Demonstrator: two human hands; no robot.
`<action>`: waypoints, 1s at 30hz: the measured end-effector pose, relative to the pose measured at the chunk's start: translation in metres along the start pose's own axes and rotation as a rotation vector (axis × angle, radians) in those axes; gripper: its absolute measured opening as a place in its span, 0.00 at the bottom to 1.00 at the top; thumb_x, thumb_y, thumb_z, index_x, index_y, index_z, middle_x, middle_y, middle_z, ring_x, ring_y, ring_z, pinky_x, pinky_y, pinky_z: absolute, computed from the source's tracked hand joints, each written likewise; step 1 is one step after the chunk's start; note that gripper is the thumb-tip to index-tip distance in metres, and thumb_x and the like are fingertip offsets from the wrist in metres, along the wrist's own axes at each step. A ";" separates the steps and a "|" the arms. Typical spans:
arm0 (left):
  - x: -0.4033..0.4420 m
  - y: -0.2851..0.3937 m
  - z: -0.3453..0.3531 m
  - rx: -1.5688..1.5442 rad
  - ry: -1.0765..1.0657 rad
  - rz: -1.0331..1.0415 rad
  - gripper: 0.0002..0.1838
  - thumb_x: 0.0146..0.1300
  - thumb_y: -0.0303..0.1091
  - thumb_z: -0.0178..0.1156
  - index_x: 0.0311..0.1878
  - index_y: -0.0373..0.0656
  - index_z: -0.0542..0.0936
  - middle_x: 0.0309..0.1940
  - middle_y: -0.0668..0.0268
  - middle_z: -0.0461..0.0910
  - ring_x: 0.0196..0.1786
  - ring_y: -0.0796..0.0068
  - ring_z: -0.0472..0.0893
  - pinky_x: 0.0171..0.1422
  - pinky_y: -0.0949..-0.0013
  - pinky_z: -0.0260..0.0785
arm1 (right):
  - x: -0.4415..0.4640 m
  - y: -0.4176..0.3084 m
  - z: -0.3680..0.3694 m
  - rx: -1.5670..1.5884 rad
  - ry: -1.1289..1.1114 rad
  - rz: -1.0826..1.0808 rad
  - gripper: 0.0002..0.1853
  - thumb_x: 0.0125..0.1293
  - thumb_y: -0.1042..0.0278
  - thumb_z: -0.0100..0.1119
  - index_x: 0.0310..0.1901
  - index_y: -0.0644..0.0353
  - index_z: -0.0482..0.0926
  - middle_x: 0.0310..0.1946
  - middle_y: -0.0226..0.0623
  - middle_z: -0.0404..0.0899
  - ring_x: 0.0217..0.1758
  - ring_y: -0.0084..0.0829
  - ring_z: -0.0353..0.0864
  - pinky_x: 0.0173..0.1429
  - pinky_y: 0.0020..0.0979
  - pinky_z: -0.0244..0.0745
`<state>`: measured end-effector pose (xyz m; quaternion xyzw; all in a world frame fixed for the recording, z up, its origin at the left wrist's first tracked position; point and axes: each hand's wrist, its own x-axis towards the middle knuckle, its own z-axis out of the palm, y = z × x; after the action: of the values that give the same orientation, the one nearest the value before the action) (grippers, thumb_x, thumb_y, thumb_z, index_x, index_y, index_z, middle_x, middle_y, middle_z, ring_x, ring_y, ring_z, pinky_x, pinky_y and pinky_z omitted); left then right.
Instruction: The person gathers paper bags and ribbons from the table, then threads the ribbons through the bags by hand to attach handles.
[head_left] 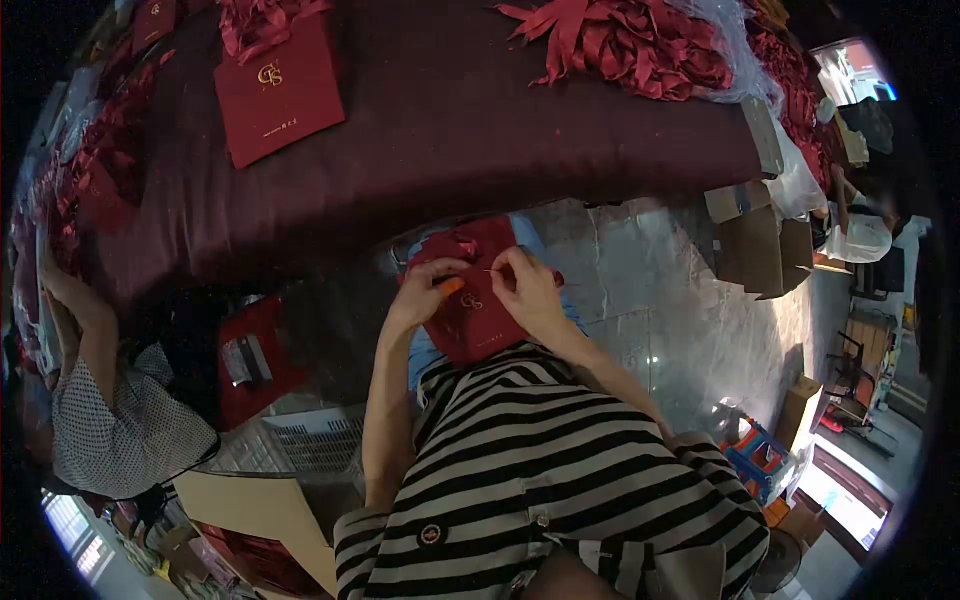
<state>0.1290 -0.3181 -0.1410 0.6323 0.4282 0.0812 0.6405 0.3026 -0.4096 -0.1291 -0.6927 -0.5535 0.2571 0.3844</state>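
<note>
A dark red paper gift bag [468, 325] with a gold logo lies across my lap, its logo facing up. At its upper left edge, my left hand [432, 290] has curled fingers holding the bag, with an orange cover on one fingertip. My right hand [526, 292] is closed in a pinch over the bag's upper right part. A thin pale sliver shows by its fingertips, too small to name. Between the hands, a bit of red ribbon [464, 246] sits near the bag's top.
Ahead is a table with a dark maroon cloth [450, 130]. It bears another red gift bag [280, 105] and a heap of red ribbons [630, 45]. A plastic crate [315, 440] stands at lower left, cardboard boxes [755, 245] at right. Another person's arm [95, 335] is at left.
</note>
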 end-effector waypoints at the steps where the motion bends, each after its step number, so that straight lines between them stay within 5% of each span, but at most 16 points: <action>1: 0.001 -0.002 0.000 -0.039 -0.014 -0.020 0.15 0.61 0.25 0.59 0.52 0.38 0.80 0.45 0.58 0.83 0.50 0.70 0.79 0.55 0.67 0.70 | 0.000 -0.001 -0.001 0.001 -0.038 -0.003 0.08 0.57 0.78 0.61 0.36 0.63 0.72 0.30 0.43 0.75 0.32 0.39 0.79 0.33 0.36 0.74; 18: -0.004 0.010 0.000 -0.096 0.010 -0.035 0.15 0.60 0.22 0.56 0.51 0.37 0.80 0.44 0.61 0.83 0.48 0.74 0.79 0.54 0.71 0.69 | -0.004 -0.005 0.005 -0.153 -0.076 -0.082 0.10 0.53 0.76 0.63 0.33 0.61 0.70 0.30 0.42 0.72 0.35 0.43 0.76 0.35 0.41 0.73; 20: -0.003 0.009 -0.003 -0.076 -0.082 -0.091 0.16 0.65 0.27 0.55 0.56 0.43 0.79 0.54 0.57 0.78 0.58 0.62 0.75 0.64 0.58 0.66 | -0.005 -0.003 0.007 -0.176 -0.085 -0.071 0.10 0.53 0.76 0.63 0.33 0.61 0.69 0.30 0.42 0.71 0.36 0.43 0.75 0.36 0.40 0.74; 24: -0.007 0.015 -0.001 -0.037 -0.069 -0.102 0.17 0.64 0.27 0.55 0.56 0.43 0.79 0.54 0.57 0.78 0.58 0.61 0.76 0.63 0.58 0.67 | -0.004 -0.002 0.010 -0.173 0.028 -0.215 0.10 0.49 0.80 0.61 0.32 0.60 0.70 0.29 0.40 0.73 0.33 0.45 0.77 0.33 0.42 0.72; 27: -0.009 0.015 0.005 -0.003 0.052 0.016 0.15 0.58 0.21 0.57 0.50 0.36 0.81 0.43 0.58 0.84 0.46 0.72 0.81 0.53 0.70 0.71 | -0.004 -0.005 0.008 -0.249 -0.004 -0.238 0.10 0.48 0.79 0.61 0.31 0.60 0.70 0.29 0.40 0.72 0.34 0.44 0.76 0.32 0.42 0.72; 30: -0.008 0.012 0.004 0.139 0.023 0.039 0.17 0.63 0.30 0.57 0.55 0.42 0.79 0.54 0.56 0.79 0.59 0.58 0.76 0.63 0.57 0.67 | -0.003 -0.003 0.009 -0.234 -0.026 -0.188 0.10 0.50 0.78 0.61 0.32 0.60 0.70 0.30 0.40 0.73 0.33 0.44 0.77 0.32 0.40 0.72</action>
<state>0.1314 -0.3240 -0.1274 0.6824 0.4276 0.0710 0.5886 0.2926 -0.4100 -0.1318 -0.6745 -0.6470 0.1629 0.3161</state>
